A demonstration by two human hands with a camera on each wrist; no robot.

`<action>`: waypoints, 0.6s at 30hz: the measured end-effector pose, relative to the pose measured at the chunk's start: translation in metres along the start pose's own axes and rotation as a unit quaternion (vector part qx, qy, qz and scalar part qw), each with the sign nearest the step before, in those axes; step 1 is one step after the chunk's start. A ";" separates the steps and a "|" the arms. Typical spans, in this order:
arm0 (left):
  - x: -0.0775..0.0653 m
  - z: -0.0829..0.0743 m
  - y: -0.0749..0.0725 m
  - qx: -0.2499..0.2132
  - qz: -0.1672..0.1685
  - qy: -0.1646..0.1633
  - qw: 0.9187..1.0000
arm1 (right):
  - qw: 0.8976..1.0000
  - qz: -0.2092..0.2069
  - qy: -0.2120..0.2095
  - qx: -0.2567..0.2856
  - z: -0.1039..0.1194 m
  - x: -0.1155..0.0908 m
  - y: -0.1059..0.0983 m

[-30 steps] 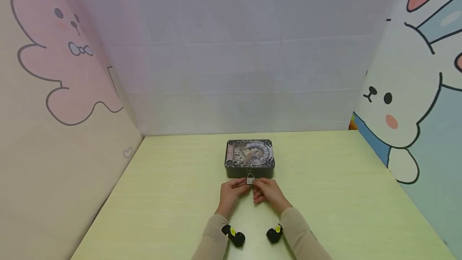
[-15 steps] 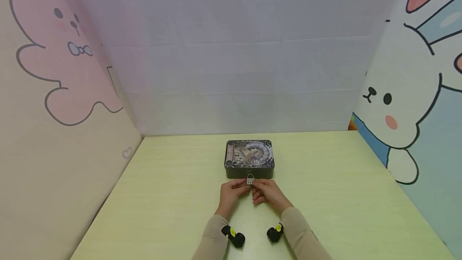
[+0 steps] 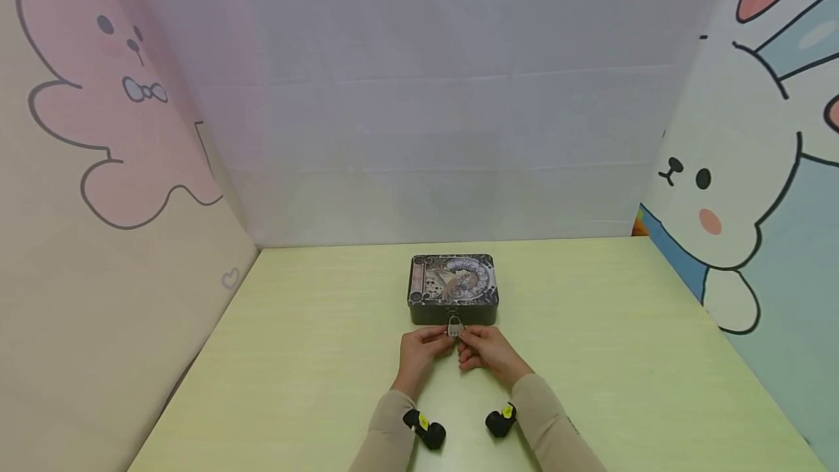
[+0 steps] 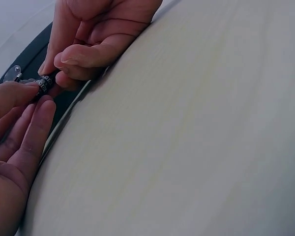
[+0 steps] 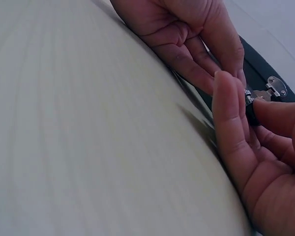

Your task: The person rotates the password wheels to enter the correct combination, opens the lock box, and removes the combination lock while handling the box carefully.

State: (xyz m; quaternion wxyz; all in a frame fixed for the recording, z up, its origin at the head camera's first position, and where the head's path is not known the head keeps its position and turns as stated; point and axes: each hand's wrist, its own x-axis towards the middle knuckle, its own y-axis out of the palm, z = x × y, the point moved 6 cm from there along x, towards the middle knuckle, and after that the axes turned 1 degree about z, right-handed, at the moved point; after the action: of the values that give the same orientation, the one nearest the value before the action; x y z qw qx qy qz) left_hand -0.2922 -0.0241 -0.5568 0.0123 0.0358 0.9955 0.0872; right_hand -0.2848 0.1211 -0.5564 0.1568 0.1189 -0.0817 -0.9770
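Observation:
A dark tin box point(image 3: 454, 290) with a printed lid sits at the middle of the table, its lid down. From the metal clasp point(image 5: 275, 87) on its front hangs a small combination padlock point(image 3: 455, 328), with number dials point(image 4: 42, 84) showing in the left wrist view. My left hand point(image 3: 422, 355) pinches the padlock from the left between thumb and fingers. On the other side, my right hand point(image 3: 490, 355) pinches it too, its thumb point(image 5: 280, 117) lying against the lock body. Fingers of both hands cover part of the padlock.
The pale yellow-green table point(image 3: 314, 355) reaches back to a white sheet wall point(image 3: 446, 108). Side walls carry a pink cartoon animal point(image 3: 131, 115) on the left and a white rabbit point(image 3: 714, 202) on the right. Black wrist cameras point(image 3: 429, 432) sit at both cuffs.
Both hands stay at the padlock with hardly any movement. My right wrist has shifted very slightly to the right. The box stays in place.

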 end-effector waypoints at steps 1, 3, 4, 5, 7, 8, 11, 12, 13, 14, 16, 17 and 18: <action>0.000 0.000 0.000 -0.001 -0.001 -0.002 1.000 | 1.000 0.000 -0.001 -0.001 0.000 0.000 0.000; 0.000 0.000 0.000 -0.004 -0.003 -0.005 1.000 | 1.000 -0.001 -0.001 -0.001 0.000 0.000 0.000; 0.000 0.000 0.001 -0.004 -0.002 -0.004 1.000 | 1.000 -0.001 0.000 -0.001 0.000 0.000 0.001; 0.000 -0.001 0.001 -0.005 -0.002 -0.003 1.000 | 1.000 -0.001 0.000 -0.001 0.000 0.000 0.001; -0.001 -0.001 0.001 -0.005 0.000 0.001 1.000 | 1.000 -0.001 0.000 -0.003 0.000 0.000 0.001; -0.001 -0.001 0.001 -0.007 0.001 0.003 1.000 | 1.000 -0.001 -0.001 -0.003 0.000 0.000 0.001; -0.001 -0.001 0.001 -0.012 0.002 0.004 1.000 | 1.000 -0.002 -0.001 -0.003 0.000 0.000 0.001; 0.000 -0.001 0.001 -0.013 0.003 0.004 1.000 | 1.000 -0.002 -0.001 -0.003 0.000 0.000 0.001; 0.000 -0.001 0.002 -0.011 0.003 0.006 1.000 | 1.000 -0.002 -0.002 -0.003 0.000 0.000 0.001; 0.000 -0.001 0.002 -0.010 0.002 0.006 1.000 | 1.000 -0.002 -0.002 -0.003 0.000 0.000 0.001; 0.000 -0.002 0.002 -0.007 0.001 0.007 1.000 | 1.000 -0.002 -0.003 -0.004 0.000 0.000 0.001; 0.000 -0.002 0.002 -0.005 0.001 0.007 1.000 | 1.000 -0.002 -0.004 -0.004 0.000 0.001 0.001; 0.000 -0.002 0.002 -0.002 0.002 0.009 1.000 | 1.000 -0.002 -0.005 -0.004 0.000 0.001 0.001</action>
State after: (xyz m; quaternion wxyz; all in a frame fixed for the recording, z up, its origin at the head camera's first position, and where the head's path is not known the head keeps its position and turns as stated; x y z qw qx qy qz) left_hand -0.2920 -0.0225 -0.5544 0.0033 0.0365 0.9953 0.0895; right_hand -0.2851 0.1200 -0.5565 0.1549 0.1137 -0.0779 -0.9783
